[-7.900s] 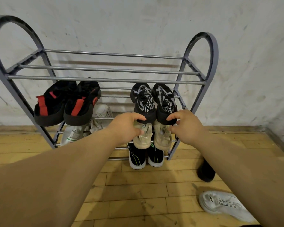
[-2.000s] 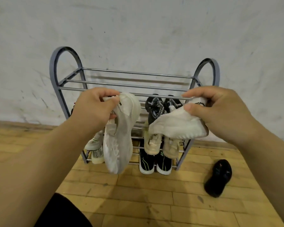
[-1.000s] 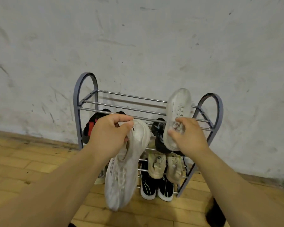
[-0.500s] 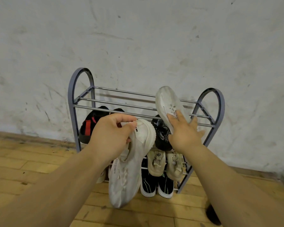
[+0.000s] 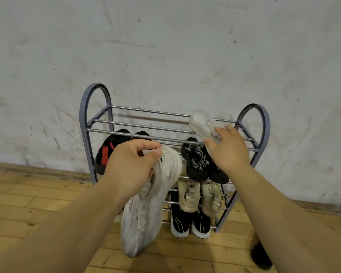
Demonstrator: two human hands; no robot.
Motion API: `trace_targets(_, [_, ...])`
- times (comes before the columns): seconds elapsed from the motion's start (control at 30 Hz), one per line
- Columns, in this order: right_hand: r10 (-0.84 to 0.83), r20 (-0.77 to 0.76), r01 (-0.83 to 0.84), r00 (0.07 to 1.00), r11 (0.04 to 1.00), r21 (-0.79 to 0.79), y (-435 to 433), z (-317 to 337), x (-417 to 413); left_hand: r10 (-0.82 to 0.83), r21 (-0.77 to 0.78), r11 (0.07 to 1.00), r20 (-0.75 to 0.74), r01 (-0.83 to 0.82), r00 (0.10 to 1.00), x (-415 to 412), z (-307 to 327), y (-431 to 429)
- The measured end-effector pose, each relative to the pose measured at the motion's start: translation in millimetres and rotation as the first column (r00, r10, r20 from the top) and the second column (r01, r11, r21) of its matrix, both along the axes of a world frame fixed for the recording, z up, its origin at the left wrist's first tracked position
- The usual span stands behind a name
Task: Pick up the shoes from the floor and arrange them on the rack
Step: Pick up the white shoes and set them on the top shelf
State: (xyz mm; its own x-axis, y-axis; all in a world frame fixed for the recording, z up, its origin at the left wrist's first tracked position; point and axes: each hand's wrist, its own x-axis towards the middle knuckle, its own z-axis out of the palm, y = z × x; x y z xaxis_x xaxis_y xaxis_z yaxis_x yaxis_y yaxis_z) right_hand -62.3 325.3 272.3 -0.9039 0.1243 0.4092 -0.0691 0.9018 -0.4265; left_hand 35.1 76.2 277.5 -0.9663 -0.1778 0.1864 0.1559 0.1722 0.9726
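Scuffed white wall (image 5: 165,46) and a wooden plank floor (image 5: 18,203) frame the head view, where one grey metal rack (image 5: 87,123) stands against the wall. Two white shoes are in hand. On the rack sit four pairs that can be counted: black-and-red shoes (image 5: 106,152) upper left, black patterned shoes (image 5: 197,160) upper right, cream shoes (image 5: 199,196) below those, black-and-white shoes (image 5: 189,221) lowest. One dark shoe (image 5: 261,256) lies on the floor at lower right. The left hand (image 5: 130,168) is closed around the heel collar of a white shoe (image 5: 146,213), which hangs toe down, long axis near vertical. The right hand (image 5: 228,150), fingers spread, presses flat on the other white shoe (image 5: 201,123) lying on the top rails, toe pointing up-left toward the wall.
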Motion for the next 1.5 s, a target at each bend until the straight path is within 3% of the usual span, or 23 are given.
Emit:
trace_targets(0.2, [0.048, 0.271, -0.080, 0.961, 0.991, 0.108, 16, 4, 13, 0.000, -0.007, 1.000, 0.006, 0.000, 1.000, 0, 0, -6])
trace_targets(0.5, [0.032, -0.056, -0.031, 0.998, 0.999, 0.016, 6, -13, -11, -0.033, -0.055, 0.998, 0.033, 0.035, 0.999, -3, -2, -1])
trace_targets(0.67, [-0.001, 0.082, -0.003, 0.997, 0.998, 0.055, -2, -22, -22, -0.057, -0.119, 0.991, 0.062, 0.064, 0.996, -2, -5, -2])
trace_targets(0.73, [0.004, 0.020, -0.005, 1.000, 0.999, 0.045, -4, -11, -6, -0.078, -0.140, 0.986, 0.076, 0.088, 0.994, 1, -4, -5])
trace_targets(0.8, [0.158, -0.067, -0.163, 0.985, 0.984, -0.077, -7, 6, 15, -0.098, -0.144, 0.984, 0.082, 0.109, 0.992, 2, -2, -10])
trace_targets(0.87, [0.420, 0.088, -0.380, 0.903, 0.878, -0.290, -16, 22, 41, -0.118, -0.162, 0.978, 0.079, 0.130, 0.990, 4, 1, -14])
trace_targets(0.93, [0.674, 0.323, -0.514, 0.664, 0.726, -0.457, -26, 23, 64, -0.148, -0.159, 0.975, 0.066, 0.157, 0.987, 6, 4, -15])
trace_targets(0.97, [0.725, 0.386, -0.558, 0.570, 0.687, -0.465, -30, 21, 73, -0.162, -0.149, 0.974, 0.058, 0.169, 0.985, 8, 6, -15])
trace_targets(1.03, [0.771, 0.386, -0.615, 0.506, 0.637, -0.465, -34, 14, 86, -0.188, -0.136, 0.972, 0.038, 0.191, 0.981, 11, 10, -14])
trace_targets(1.2, [0.770, 0.306, -0.614, 0.559, 0.633, -0.472, -24, 20, 103, -0.258, -0.096, 0.962, -0.010, 0.256, 0.966, 22, 18, -8])
trace_targets(1.5, [0.723, 0.348, -0.711, 0.597, 0.678, -0.186, -16, 43, 126, -0.253, -0.078, 0.964, 0.004, 0.252, 0.967, 36, 20, 6])
